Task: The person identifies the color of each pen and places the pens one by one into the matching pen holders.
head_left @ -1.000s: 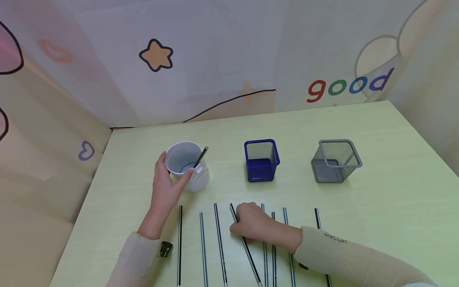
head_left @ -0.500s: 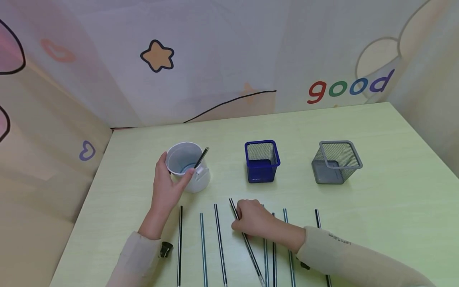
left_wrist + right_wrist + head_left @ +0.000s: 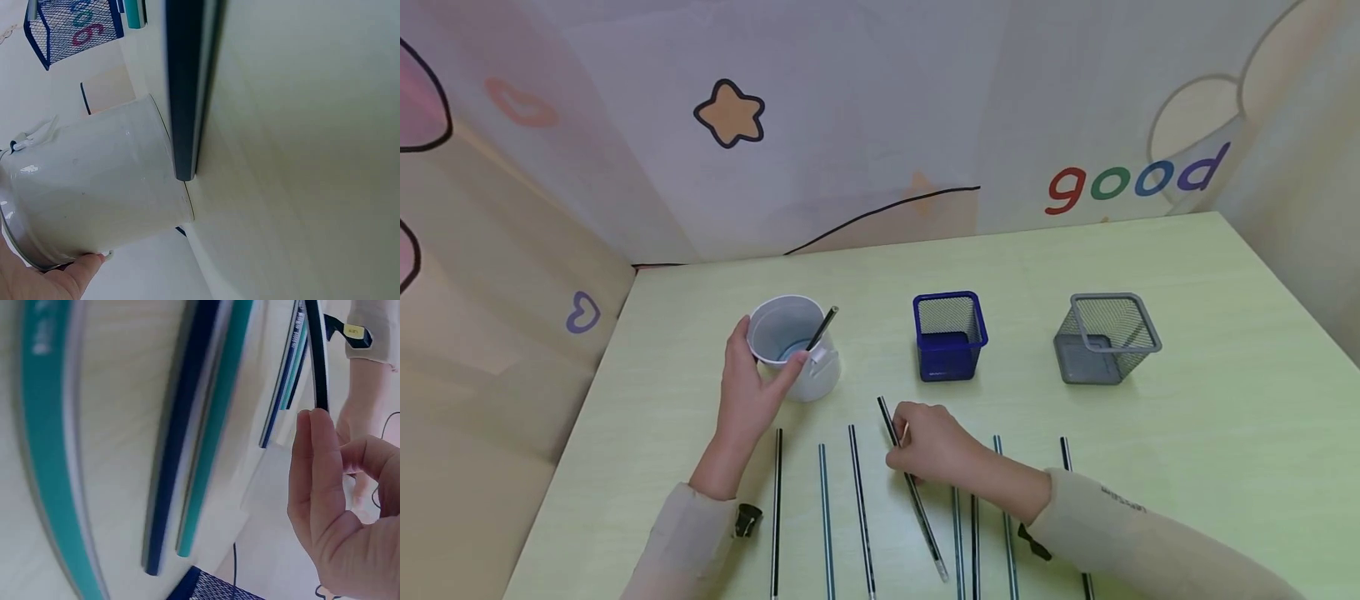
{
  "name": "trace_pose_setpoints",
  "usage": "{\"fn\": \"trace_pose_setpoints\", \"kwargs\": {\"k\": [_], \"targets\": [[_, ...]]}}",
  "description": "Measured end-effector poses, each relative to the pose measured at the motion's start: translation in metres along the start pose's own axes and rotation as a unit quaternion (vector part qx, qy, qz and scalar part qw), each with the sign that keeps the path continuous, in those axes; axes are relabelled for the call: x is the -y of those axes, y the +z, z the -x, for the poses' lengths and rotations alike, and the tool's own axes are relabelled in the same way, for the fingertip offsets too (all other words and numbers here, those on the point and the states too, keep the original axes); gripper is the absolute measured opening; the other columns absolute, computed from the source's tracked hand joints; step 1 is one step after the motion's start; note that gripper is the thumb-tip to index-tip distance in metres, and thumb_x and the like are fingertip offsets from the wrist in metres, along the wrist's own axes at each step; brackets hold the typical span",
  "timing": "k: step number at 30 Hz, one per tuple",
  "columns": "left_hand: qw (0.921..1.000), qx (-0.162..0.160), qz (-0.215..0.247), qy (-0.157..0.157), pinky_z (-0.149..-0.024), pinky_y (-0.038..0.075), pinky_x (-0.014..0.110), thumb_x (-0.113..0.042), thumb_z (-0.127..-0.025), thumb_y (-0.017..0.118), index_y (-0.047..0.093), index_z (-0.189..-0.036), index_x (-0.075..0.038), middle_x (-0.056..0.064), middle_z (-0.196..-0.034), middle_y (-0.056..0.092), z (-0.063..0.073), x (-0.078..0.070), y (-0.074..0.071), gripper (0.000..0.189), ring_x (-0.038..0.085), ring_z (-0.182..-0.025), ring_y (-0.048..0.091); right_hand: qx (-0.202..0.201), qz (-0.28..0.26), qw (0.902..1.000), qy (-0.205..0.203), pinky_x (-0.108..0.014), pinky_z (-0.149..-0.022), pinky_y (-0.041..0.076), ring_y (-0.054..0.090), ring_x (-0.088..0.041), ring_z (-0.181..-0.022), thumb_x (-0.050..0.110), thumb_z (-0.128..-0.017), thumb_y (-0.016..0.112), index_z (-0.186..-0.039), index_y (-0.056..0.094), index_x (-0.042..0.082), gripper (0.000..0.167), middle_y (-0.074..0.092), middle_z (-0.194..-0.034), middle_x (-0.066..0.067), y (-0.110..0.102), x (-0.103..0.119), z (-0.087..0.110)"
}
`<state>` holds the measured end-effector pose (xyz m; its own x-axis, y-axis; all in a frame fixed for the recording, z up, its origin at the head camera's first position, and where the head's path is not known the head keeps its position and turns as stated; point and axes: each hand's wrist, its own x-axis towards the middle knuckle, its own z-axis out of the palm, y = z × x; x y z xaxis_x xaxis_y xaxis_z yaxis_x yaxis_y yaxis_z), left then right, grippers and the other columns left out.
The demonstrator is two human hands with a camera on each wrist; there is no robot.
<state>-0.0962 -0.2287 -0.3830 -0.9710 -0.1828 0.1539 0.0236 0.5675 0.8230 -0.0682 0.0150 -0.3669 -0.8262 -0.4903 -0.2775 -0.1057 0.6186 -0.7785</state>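
Observation:
My left hand (image 3: 751,392) grips the rim of a small white bucket (image 3: 817,385), thumb at the near side. A dark pencil (image 3: 822,327) leans inside it, its end above the rim. With thumb and fingers my right hand (image 3: 938,444) pinches a dark striped pencil (image 3: 922,518), slanted over the table. The right wrist view shows this held pencil (image 3: 319,369) at my fingertips. Loose pencils lie either side of that hand: a dark one (image 3: 861,508) and a teal one (image 3: 825,517) to the left, another teal one (image 3: 957,542) just right.
A blue mesh basket (image 3: 947,362) stands at the middle of the table (image 3: 1240,433), and a grey mesh basket (image 3: 1093,367) to its right. More pencils lie under the right forearm and beyond it, including a dark pencil (image 3: 1065,454). A printed cloth wall (image 3: 865,108) borders the back.
My right hand has lifted the dark pencil and moved slightly away from me with it; its near end has come into view. The left hand and bucket stay where they were.

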Motion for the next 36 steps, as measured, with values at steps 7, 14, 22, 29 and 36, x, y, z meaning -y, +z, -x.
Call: {"fn": "trace_pose_setpoints", "kwargs": {"k": [7,14,22,29,36], "targets": [[1.0000,0.002,-0.004,-0.005,-0.109,0.035,0.048,-0.037,-0.085,0.070,0.012,-0.150,-0.004,0.019,-0.148,0.026,0.000,-0.002,-0.001,0.093,0.034,-0.135,0.035,-0.022,-0.022,0.9994,-0.017,-0.024,-0.045,0.043,0.060,-0.015,-0.047,-0.001,-0.075,0.059,-0.079,0.051,0.004,0.010,0.055,-0.062,-0.001,-0.003,0.004,0.002],[1.0000,0.003,-0.001,-0.002,-0.109,0.035,0.048,-0.037,-0.085,0.070,0.012,-0.150,-0.003,0.019,-0.148,0.027,0.001,-0.002,-0.001,0.093,0.035,-0.135,0.035,-0.043,-0.035,0.9978,-0.035,-0.023,-0.047,0.044,0.061,-0.014,-0.048,-0.002,-0.075,0.059,-0.080,0.054,0.003,0.009,0.059,-0.065,-0.001,-0.003,0.006,0.003],[1.0000,0.003,0.006,0.001,-0.109,0.035,0.048,-0.038,-0.085,0.070,0.012,-0.150,-0.003,0.019,-0.147,0.027,0.000,-0.001,0.000,0.094,0.035,-0.135,0.035,-0.061,-0.041,0.9958,-0.055,-0.023,-0.048,0.046,0.060,-0.011,-0.049,-0.001,-0.074,0.059,-0.083,0.053,0.004,0.011,0.060,-0.069,-0.001,-0.006,0.008,0.005],[0.9999,0.006,0.004,-0.009,-0.109,0.035,0.048,-0.039,-0.085,0.069,0.011,-0.151,-0.006,0.018,-0.148,0.026,0.000,-0.001,0.000,0.094,0.034,-0.136,0.034,-0.090,-0.027,0.9930,-0.071,-0.021,-0.048,0.041,0.051,-0.008,-0.051,0.002,-0.074,0.058,-0.082,0.054,0.007,0.011,0.060,-0.068,0.001,-0.007,0.010,0.008],[0.9999,0.009,-0.003,-0.012,-0.109,0.035,0.049,-0.041,-0.085,0.068,0.010,-0.151,-0.007,0.017,-0.150,0.025,0.000,-0.001,0.000,0.095,0.035,-0.136,0.034,-0.100,-0.044,0.9907,-0.082,-0.021,-0.047,0.039,0.050,-0.009,-0.052,0.003,-0.076,0.056,-0.081,0.055,0.007,0.007,0.057,-0.064,0.002,-0.005,0.010,0.011]]}}
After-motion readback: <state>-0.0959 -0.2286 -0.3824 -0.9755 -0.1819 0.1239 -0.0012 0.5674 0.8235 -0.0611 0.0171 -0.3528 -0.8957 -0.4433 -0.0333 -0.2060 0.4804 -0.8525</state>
